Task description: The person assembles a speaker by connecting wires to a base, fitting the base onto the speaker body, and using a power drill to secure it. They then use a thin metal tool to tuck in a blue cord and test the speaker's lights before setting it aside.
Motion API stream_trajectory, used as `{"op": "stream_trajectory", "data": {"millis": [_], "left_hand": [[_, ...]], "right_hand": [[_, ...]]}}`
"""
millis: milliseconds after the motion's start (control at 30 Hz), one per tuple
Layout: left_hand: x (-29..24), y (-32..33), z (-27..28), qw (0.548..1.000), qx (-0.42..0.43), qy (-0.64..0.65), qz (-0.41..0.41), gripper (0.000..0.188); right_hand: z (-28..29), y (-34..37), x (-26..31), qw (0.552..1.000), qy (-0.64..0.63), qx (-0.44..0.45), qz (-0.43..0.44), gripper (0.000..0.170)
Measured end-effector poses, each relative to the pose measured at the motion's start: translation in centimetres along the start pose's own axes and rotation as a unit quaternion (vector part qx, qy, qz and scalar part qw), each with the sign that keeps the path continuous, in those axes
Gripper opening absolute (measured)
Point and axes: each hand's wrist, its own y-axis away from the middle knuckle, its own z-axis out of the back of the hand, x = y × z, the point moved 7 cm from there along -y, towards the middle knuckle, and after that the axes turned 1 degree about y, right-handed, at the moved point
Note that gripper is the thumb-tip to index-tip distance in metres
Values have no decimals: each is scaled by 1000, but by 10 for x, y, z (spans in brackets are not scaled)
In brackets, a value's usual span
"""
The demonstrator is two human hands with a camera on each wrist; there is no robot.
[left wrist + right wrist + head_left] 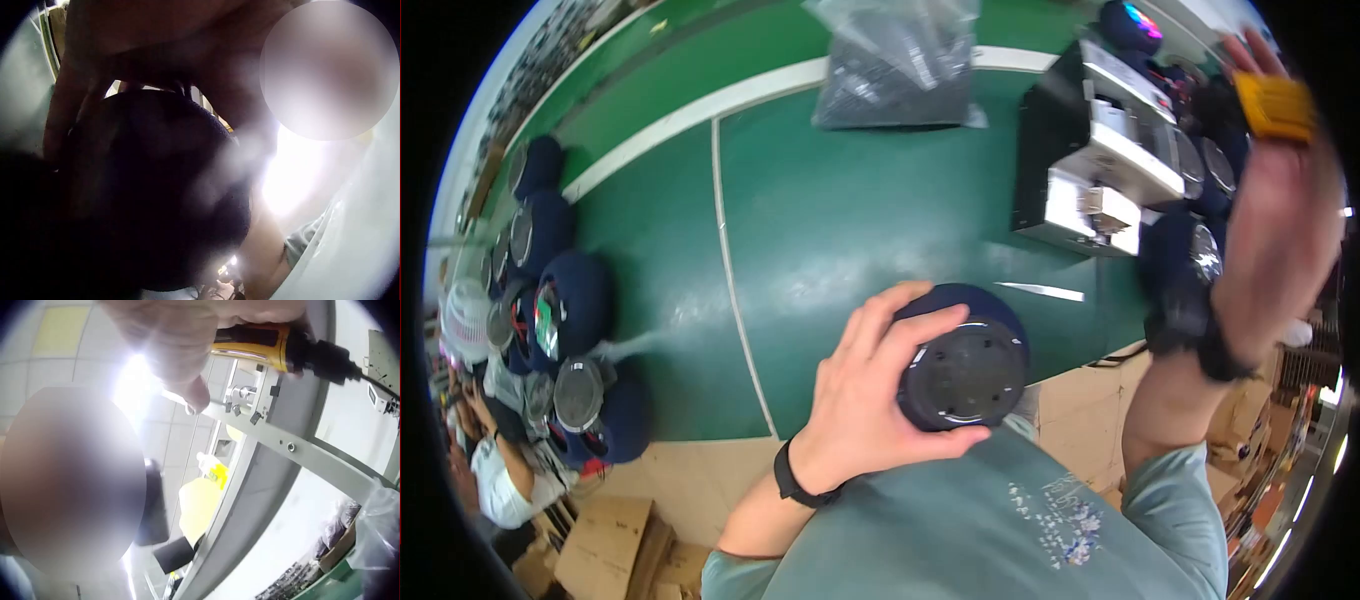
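In the head view the left hand (865,385) grips a round dark blue object (965,365) from its left side, with a black disc face turned up. The left wrist view shows that object (162,194) as a dark rounded mass with fingers around it. Raised at the far right, the right hand (1280,220) is blurred beside a yellow tool (1276,106). From the right wrist view, the right hand (187,337) has its fingers curled round this yellow and black tool (256,347), from which a cable runs.
A metal fixture (1090,160) stands on the green table (850,210) at the back right. At the back lies a plastic bag (895,80). Several round blue units (575,300) line the left side, and more (1185,250) sit at the right. A white strip (1040,291) lies near the fixture.
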Motion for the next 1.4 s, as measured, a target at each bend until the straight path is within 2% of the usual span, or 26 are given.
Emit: {"op": "stream_trajectory", "data": {"millis": [33,67,100,133,167,233,267,300,367,500,600,733,867,933,1033,1067,1100,1233,1400], "left_hand": [[-3,0,-2,1000,7,4,-16,97],[-2,1,-2,1000,2,-2,-17,97],[-1,1,-1,1000,-5,-7,-15,98],[-4,0,0,999,-3,-23,-23,97],[-5,0,1,999,-4,-20,-30,97],[-2,0,0,1000,6,-22,-16,104],[-2,-1,0,1000,4,-18,-19,104],[-2,-1,0,1000,1,-20,-21,101],[-3,-1,-1,1000,2,-19,-21,98],[-3,-1,0,999,-5,-29,-28,98],[-4,-1,0,999,-11,-30,-33,98],[-4,-2,0,999,-12,-32,-30,99],[-3,-1,0,999,-16,-27,-22,99],[-2,0,-1,999,3,-20,-27,107],[-2,-1,0,1000,-21,-15,-18,96],[-1,0,1,1000,-23,-15,-13,96],[-1,0,1,1000,-18,-13,-10,96],[-2,-1,1,1000,-7,-20,1,95],[-1,-1,2,1000,-5,-18,-4,98]], "right_hand": [[-8,-22,-1,990,-115,84,-19,44],[-21,-37,2,958,-229,170,-39,35],[-36,-41,10,904,-338,255,-61,29],[-34,-25,17,949,-301,62,-76,17],[-47,-11,40,977,-149,-113,-99,18],[-29,15,38,977,-173,109,-67,33],[-35,24,46,988,-145,30,-35,58],[-35,29,37,989,-142,33,-33,58],[-30,42,15,983,-181,19,-38,73],[-29,48,-12,993,-116,-19,-12,73],[-33,52,-20,992,-125,-10,-31,59],[-34,55,-26,989,-144,-2,-39,56],[-38,53,-25,990,-140,8,-33,46],[-40,52,-26,993,-117,11,-26,36],[-47,44,-29,990,-103,16,-92,35],[-49,43,-28,989,-95,11,-113,35],[-50,48,-27,978,-141,27,-153,42],[-77,64,39,938,-317,70,-123,69],[-95,74,48,942,-301,90,-114,72]]}}
